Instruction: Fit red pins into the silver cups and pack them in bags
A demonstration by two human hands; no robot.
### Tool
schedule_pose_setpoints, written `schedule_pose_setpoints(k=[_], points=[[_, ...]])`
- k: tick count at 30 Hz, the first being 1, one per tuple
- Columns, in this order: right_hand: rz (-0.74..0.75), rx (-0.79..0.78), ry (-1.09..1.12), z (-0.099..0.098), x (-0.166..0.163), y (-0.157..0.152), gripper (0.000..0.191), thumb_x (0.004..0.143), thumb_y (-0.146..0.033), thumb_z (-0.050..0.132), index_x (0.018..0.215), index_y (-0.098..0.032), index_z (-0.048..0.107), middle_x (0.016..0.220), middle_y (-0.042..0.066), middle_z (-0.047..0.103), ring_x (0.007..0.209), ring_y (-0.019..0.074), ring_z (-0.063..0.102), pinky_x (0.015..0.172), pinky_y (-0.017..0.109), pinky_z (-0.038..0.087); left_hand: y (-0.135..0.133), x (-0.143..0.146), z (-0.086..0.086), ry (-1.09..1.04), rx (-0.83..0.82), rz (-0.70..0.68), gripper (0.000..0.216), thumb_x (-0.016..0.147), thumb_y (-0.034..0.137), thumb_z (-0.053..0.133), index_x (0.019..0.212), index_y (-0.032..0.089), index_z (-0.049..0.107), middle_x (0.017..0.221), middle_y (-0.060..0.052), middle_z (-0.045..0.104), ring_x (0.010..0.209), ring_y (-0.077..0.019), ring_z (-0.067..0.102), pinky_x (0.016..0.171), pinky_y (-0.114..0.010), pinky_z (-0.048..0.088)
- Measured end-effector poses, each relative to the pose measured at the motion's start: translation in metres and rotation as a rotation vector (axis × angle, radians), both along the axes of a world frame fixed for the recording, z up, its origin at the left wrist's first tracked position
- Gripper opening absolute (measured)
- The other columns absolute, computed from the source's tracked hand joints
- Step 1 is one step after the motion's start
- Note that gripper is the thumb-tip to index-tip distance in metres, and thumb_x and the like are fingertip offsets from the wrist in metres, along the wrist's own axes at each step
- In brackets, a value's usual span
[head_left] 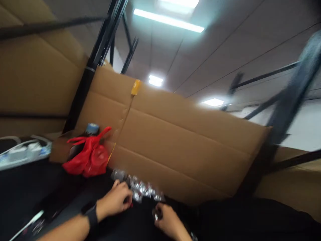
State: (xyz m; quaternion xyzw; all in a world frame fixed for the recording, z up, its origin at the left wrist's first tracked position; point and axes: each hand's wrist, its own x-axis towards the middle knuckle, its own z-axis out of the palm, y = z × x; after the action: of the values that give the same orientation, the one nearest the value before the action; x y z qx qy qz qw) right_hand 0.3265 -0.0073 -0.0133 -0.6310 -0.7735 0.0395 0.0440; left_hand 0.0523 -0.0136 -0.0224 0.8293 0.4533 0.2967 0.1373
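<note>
My left hand, with a dark band on its wrist, is low over the black surface with its fingers curled in. A tiny red bit shows at its fingertips, too blurred to name. My right hand is closed on a small shiny clear-and-dark piece, whose kind I cannot make out. Just beyond both hands lies a row of small shiny clear-wrapped pieces, along the foot of a cardboard sheet.
A red plastic bag with tied handles sits at the left, a blue-topped container behind it. Further left is a white power strip with plugs. A thin white stick-like thing lies near the front. Black rack posts flank the cardboard.
</note>
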Motion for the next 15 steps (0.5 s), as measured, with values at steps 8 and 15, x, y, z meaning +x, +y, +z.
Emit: schedule_pose_setpoints(k=[8, 15], points=[[-0.043, -0.017, 0.128, 0.000, -0.005, 0.005, 0.025, 0.070, -0.018, 0.065, 0.094, -0.020, 0.070, 0.102, 0.013, 0.071, 0.092, 0.0293, 0.070, 0.072, 0.032, 0.044, -0.007, -0.002, 0.021, 0.122, -0.054, 0.056, 0.006, 0.083, 0.027, 0.066, 0.085, 0.024, 0.070, 0.097, -0.002, 0.071, 0.109, -0.0221, 0.055, 0.096, -0.039, 0.026], [-0.086, 0.066, 0.185, 0.000, -0.012, 0.003, 0.035, 0.061, -0.009, 0.067, 0.094, -0.020, 0.071, 0.104, 0.014, 0.071, 0.098, 0.0392, 0.069, 0.076, 0.043, 0.049, 0.003, -0.002, 0.012, 0.116, -0.011, 0.195, 0.007, 0.074, 0.027, 0.070, 0.080, 0.026, 0.073, 0.101, -0.002, 0.068, 0.104, -0.0223, 0.056, 0.098, -0.038, 0.029]])
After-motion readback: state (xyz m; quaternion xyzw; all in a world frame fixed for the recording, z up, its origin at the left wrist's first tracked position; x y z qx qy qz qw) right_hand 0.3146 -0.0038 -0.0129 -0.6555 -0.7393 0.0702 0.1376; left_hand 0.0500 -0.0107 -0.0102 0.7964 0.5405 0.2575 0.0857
